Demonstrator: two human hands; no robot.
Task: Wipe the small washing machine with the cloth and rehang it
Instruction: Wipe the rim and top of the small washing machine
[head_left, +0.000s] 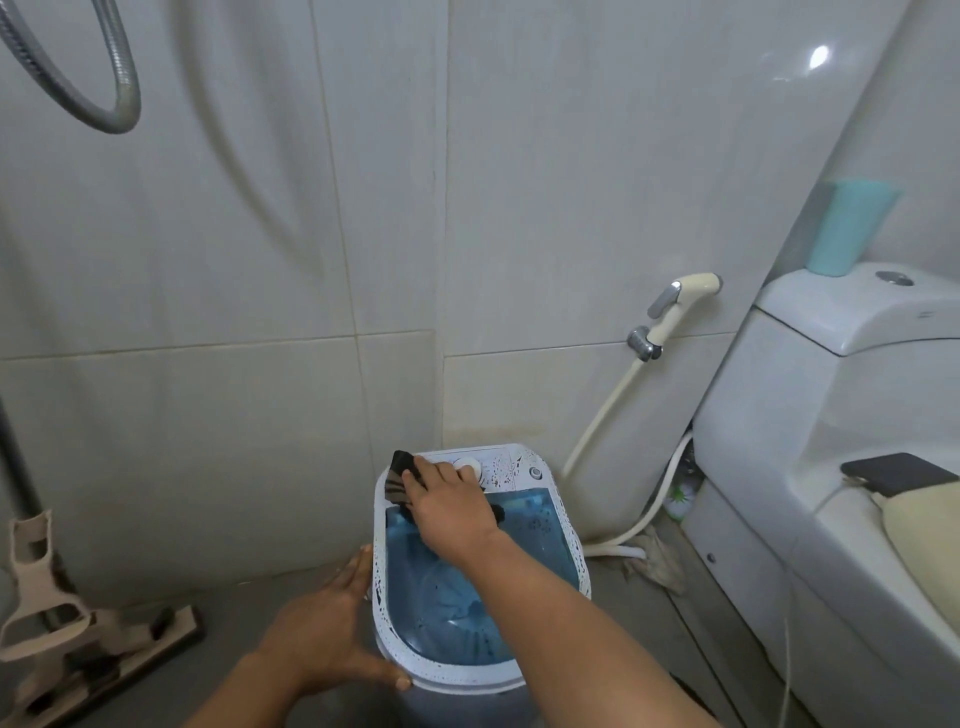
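**Cloth on the control panel, other hand bracing the tub**

Here we are above the small washing machine (480, 577), which stands on the bathroom floor against the tiled wall (260, 260), with the toilet (810, 467) off to its right. The right hand (451, 506) reaches across the blue see-through lid (457, 597) and lies palm down, fingers close together, pressing a dark cloth (399, 480) flat onto the far left corner of the machine's white top. The cloth pokes out past the fingertips and a dark bit of it shows under the heel of the hand too. Just beside the fingers sits the round white dial (470, 466) (partly covered by them), and further right a small grey button (535, 473).

The left hand (332, 631) is down at the machine's left side, spread open, fingers up along the white speckled rim and thumb touching the near edge. It grips nothing; it lies flat against the body.

Around the scene: a cream bidet sprayer (675, 306) hangs on the wall to the right, its hose (602, 415) trailing down to the floor. A teal cup (849, 226) stands on the toilet tank. A beige floor tool (78, 639) leans at the left, and a metal shower hose (111, 78) loops at top left.
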